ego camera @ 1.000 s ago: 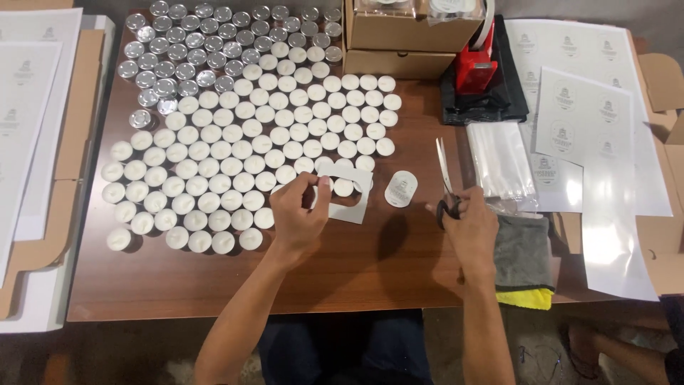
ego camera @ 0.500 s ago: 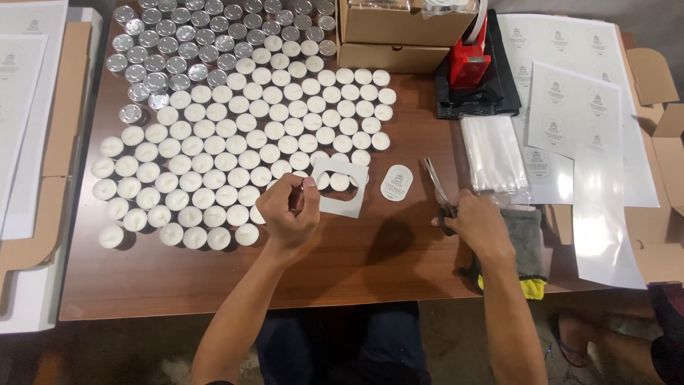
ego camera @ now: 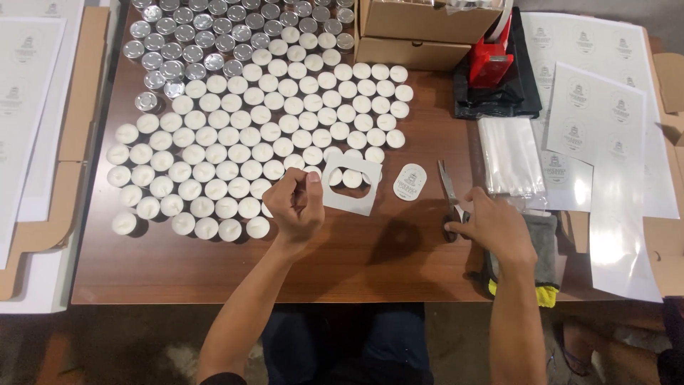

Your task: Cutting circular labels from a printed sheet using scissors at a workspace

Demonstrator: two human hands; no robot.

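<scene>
My left hand point(ego camera: 296, 203) is curled into a fist with the thumb up, just left of a white paper scrap with a cut-out hole point(ego camera: 340, 202). The scrap lies flat on the wooden table point(ego camera: 370, 257), partly over some tealights. A round white printed label point(ego camera: 410, 182) lies to its right. My right hand point(ego camera: 493, 227) rests on the black handles of a pair of scissors point(ego camera: 449, 189). The scissors lie on the table with the blades pointing away from me.
Several white tealight candles point(ego camera: 249, 142) cover the table's left half, with silver empty cups point(ego camera: 185, 50) behind them. Cardboard boxes point(ego camera: 420, 32), a red tape dispenser point(ego camera: 491, 64), clear plastic sleeves point(ego camera: 509, 157), label sheets point(ego camera: 595, 107) and a grey-yellow cloth point(ego camera: 543, 249) lie right.
My left hand let go of the cut-out scrap, which now lies on the table, and closed into a fist. My right hand lowered the scissors from upright down flat onto the table.
</scene>
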